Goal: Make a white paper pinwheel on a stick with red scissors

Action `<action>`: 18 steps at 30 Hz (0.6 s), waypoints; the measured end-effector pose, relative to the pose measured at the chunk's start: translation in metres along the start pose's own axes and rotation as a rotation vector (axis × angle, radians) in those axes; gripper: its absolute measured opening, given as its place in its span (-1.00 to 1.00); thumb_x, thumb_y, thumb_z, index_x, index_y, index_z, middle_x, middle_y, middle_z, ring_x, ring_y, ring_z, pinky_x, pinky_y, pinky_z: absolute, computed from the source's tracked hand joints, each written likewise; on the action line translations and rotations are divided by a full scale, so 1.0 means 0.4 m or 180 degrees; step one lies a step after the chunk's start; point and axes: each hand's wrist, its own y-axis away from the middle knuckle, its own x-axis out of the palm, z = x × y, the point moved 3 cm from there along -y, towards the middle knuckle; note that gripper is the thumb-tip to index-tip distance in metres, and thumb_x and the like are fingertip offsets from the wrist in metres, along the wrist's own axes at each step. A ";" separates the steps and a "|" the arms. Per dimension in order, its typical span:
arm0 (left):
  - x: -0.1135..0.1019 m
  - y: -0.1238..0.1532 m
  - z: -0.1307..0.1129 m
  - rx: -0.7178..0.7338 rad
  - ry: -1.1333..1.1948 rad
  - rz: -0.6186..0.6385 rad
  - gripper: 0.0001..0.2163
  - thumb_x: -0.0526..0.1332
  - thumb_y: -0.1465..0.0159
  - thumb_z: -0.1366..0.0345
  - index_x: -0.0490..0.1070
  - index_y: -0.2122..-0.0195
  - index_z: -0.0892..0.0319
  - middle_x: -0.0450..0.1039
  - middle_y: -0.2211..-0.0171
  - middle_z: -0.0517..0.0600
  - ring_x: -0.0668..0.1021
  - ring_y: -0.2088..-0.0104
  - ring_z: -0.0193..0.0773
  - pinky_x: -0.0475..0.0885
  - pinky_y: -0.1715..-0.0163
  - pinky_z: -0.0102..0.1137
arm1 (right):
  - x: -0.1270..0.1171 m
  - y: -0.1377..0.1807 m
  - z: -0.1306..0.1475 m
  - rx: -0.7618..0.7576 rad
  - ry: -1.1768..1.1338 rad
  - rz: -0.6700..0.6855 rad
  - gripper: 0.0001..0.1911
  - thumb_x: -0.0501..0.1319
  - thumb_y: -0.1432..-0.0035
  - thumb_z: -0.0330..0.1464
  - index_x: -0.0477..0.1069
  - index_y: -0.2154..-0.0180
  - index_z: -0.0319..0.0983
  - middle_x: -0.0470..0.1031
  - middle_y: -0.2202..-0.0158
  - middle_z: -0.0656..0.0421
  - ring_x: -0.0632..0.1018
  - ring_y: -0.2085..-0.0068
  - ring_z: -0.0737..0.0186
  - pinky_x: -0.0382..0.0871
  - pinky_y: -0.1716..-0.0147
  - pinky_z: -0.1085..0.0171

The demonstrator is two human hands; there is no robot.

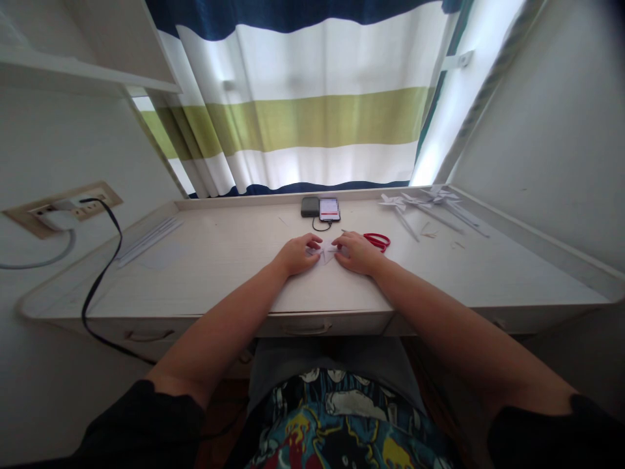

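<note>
A small piece of folded white paper [325, 254] lies on the desk between my hands, with crease lines near its middle. My left hand [299, 255] pinches its left side, fingers curled and thumb low. On the opposite side, my right hand [359, 253] grips the right edge with fingers bent. Both hands rest close to the desktop, and they cover the paper's outer parts. Red-handled scissors [378, 241] lie just beyond my right hand, their blades partly hidden behind it.
Behind the hands, a phone [329, 209] sits beside a dark power bank [309, 207], joined by a cable. White paper pinwheels [394, 201] on paper sticks lie at back right, near small scraps [428, 233]. Paper strips [149, 241] lie left. A black cord [97, 280] hangs across the desk's left edge.
</note>
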 end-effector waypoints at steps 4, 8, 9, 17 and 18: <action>-0.004 0.002 -0.006 0.0009 0.0089 -0.0026 -0.71 0.25 -0.10 0.33 0.40 0.11 0.12 0.58 0.23 -0.04 0.58 0.23 -0.24 0.45 0.12 -0.31 | 0.001 -0.001 -0.001 0.0046 -0.0003 -0.0014 -0.77 0.22 -0.18 -0.33 0.43 0.13 -0.29 0.47 0.20 0.11 0.45 0.09 0.14 0.30 0.02 0.07; -0.009 0.003 -0.008 0.0062 0.0199 -0.0040 -0.69 0.27 -0.08 0.34 0.40 0.12 0.15 0.57 0.23 -0.02 0.58 0.23 -0.24 0.45 0.12 -0.32 | 0.000 -0.001 -0.002 0.0052 -0.0015 -0.0026 -0.78 0.21 -0.19 -0.32 0.43 0.14 -0.28 0.47 0.21 0.12 0.46 0.10 0.15 0.31 0.04 0.07; -0.011 0.004 -0.008 0.0074 0.0225 -0.0046 -0.70 0.27 -0.08 0.34 0.40 0.12 0.15 0.57 0.24 -0.02 0.58 0.23 -0.24 0.45 0.12 -0.32 | -0.001 -0.001 -0.002 0.0048 -0.0021 -0.0023 -0.78 0.21 -0.19 -0.32 0.43 0.14 -0.28 0.47 0.21 0.12 0.46 0.10 0.15 0.31 0.04 0.07; -0.013 0.005 0.001 0.0162 0.0477 -0.0108 -0.79 0.24 -0.11 0.35 0.44 0.19 0.19 0.56 0.31 -0.03 0.58 0.29 -0.28 0.46 0.17 -0.36 | -0.013 0.001 0.018 -0.0052 -0.0075 -0.0019 -0.71 0.21 -0.15 -0.23 0.50 0.16 -0.26 0.48 0.19 0.02 0.44 0.10 0.07 0.28 0.04 0.13; -0.014 0.005 0.001 0.0172 0.0509 -0.0117 -0.81 0.23 -0.12 0.35 0.44 0.21 0.20 0.56 0.32 -0.02 0.58 0.30 -0.29 0.47 0.19 -0.37 | -0.013 0.000 0.024 -0.0090 -0.0084 0.0000 -0.68 0.23 -0.14 -0.18 0.50 0.16 -0.25 0.48 0.18 0.03 0.44 0.11 0.07 0.28 0.05 0.13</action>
